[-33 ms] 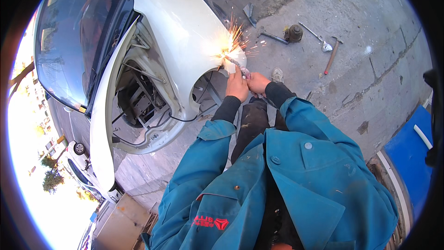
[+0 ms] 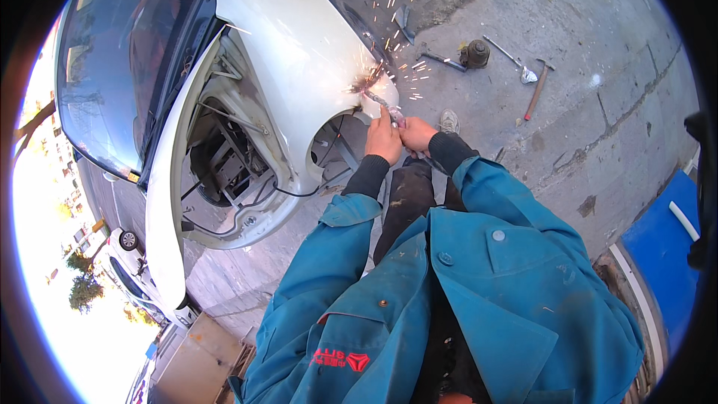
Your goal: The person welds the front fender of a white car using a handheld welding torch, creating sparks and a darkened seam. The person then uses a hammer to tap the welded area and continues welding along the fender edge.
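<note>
At the lower corner of a white car's body (image 2: 307, 37), above the wheel arch, there is a dark scorched spot (image 2: 366, 82) with thin sparks flying up and right. The tip of a welding torch (image 2: 394, 114) with a curved neck points at it. My right hand (image 2: 417, 136) is closed around the torch's rear part. Just left of it, my left hand (image 2: 384, 141) has its fingers raised close together along the torch neck, beside the white panel edge. Its finger pads and exact contact are hidden.
On the concrete right of the car lie a hammer (image 2: 538, 91), a metal rod tool (image 2: 508, 51), a dark rounded metal device (image 2: 475, 54) and a bar (image 2: 443, 60). A shoe (image 2: 449, 121) shows beyond my hands. The car's exposed front opening (image 2: 224, 157) is to the left; a blue panel (image 2: 666, 254) lies far right.
The bright glow at the corner has gone out, leaving the dark scorched spot visible. Sparks have scattered farther apart. My hands and the torch have stayed in place.
</note>
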Tool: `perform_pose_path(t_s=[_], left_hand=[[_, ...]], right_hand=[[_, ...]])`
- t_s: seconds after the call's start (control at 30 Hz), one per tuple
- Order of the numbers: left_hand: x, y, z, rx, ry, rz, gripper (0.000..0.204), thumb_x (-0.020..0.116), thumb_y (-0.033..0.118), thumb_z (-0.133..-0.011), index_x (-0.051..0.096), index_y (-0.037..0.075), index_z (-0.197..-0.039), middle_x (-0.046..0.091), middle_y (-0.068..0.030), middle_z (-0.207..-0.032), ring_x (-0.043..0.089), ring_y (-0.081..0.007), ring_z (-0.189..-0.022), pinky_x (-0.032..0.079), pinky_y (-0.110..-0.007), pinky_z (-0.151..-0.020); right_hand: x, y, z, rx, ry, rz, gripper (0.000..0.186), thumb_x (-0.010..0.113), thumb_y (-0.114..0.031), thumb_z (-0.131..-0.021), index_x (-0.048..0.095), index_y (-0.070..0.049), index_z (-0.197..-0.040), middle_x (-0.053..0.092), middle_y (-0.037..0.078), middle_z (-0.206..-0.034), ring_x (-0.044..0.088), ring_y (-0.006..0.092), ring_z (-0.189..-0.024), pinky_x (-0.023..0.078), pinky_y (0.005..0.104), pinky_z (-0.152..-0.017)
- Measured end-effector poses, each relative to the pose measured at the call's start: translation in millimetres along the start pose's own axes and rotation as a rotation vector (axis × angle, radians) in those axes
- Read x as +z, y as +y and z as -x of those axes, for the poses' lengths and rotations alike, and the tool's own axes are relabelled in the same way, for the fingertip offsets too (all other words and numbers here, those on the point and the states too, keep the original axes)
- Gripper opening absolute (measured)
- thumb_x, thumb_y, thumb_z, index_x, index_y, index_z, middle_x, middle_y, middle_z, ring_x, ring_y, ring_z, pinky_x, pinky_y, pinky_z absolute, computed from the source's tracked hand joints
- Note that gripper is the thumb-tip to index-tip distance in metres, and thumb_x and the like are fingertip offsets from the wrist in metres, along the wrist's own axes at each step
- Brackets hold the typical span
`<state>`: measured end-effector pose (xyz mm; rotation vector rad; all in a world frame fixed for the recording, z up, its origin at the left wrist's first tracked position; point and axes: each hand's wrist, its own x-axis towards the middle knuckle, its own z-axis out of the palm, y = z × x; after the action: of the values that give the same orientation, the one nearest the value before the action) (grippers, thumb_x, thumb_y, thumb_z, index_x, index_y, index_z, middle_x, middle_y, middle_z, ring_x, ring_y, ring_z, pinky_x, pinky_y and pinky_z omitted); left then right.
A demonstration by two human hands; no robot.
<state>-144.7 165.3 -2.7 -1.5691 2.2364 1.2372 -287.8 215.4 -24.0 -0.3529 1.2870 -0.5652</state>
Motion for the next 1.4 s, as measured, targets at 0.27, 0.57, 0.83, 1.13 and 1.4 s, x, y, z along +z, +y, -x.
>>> perform_pose_path(t_s=[0.27, 0.57, 0.83, 1.13, 1.4], left_hand=[[-2, 3, -1, -0.013, -0.009, 0.000, 0.071, 0.050, 0.020, -0.105, 0.030, -0.004, -0.168, 0.060, -0.0342, -0.134, 0.061, -0.0486, -0.124, 0.049, -0.049, -0.109], [2, 2, -5, 0.003, -0.008, 0.005, 0.071, 0.051, 0.020, -0.104, 0.030, -0.005, -0.168, 0.060, -0.0353, -0.135, 0.061, -0.0488, -0.124, 0.049, -0.049, -0.109], [3, 2, -5, -0.013, -0.017, 0.002, 0.072, 0.051, 0.019, -0.104, 0.029, -0.005, -0.168, 0.059, -0.0360, -0.136, 0.060, -0.0494, -0.125, 0.049, -0.049, -0.110], [5, 2, -8, -0.016, -0.014, 0.001, 0.073, 0.051, 0.019, -0.104, 0.028, -0.004, -0.169, 0.057, -0.0366, -0.138, 0.060, -0.0499, -0.127, 0.048, -0.049, -0.111], [3, 6, -7, -0.031, -0.021, 0.007, 0.072, 0.051, 0.019, -0.104, 0.030, -0.004, -0.168, 0.057, -0.0364, -0.138, 0.060, -0.0497, -0.128, 0.048, -0.049, -0.111]], right_hand=[[-1, 2, -4, -0.016, -0.011, -0.015, 0.031, 0.058, -0.023, -0.109, 0.062, 0.005, -0.094, 0.058, 0.009, -0.069, 0.057, 0.0190, -0.048, 0.046, 0.0376, -0.040], [-5, 7, -8, -0.002, -0.011, -0.002, 0.029, 0.057, -0.021, -0.108, 0.061, 0.003, -0.092, 0.058, 0.008, -0.068, 0.057, 0.0193, -0.047, 0.045, 0.0383, -0.039], [-6, 13, -13, -0.042, -0.012, -0.050, 0.028, 0.057, -0.020, -0.107, 0.061, 0.003, -0.091, 0.058, 0.008, -0.068, 0.057, 0.0196, -0.048, 0.046, 0.0382, -0.040], [-9, 9, -11, -0.017, -0.016, -0.017, 0.027, 0.058, -0.020, -0.107, 0.063, 0.003, -0.094, 0.058, 0.008, -0.068, 0.057, 0.0193, -0.048, 0.046, 0.0375, -0.040], [-8, 15, -16, -0.016, -0.008, -0.034, 0.026, 0.058, -0.021, -0.107, 0.062, 0.002, -0.094, 0.058, 0.007, -0.067, 0.058, 0.0195, -0.047, 0.047, 0.0374, -0.039]])
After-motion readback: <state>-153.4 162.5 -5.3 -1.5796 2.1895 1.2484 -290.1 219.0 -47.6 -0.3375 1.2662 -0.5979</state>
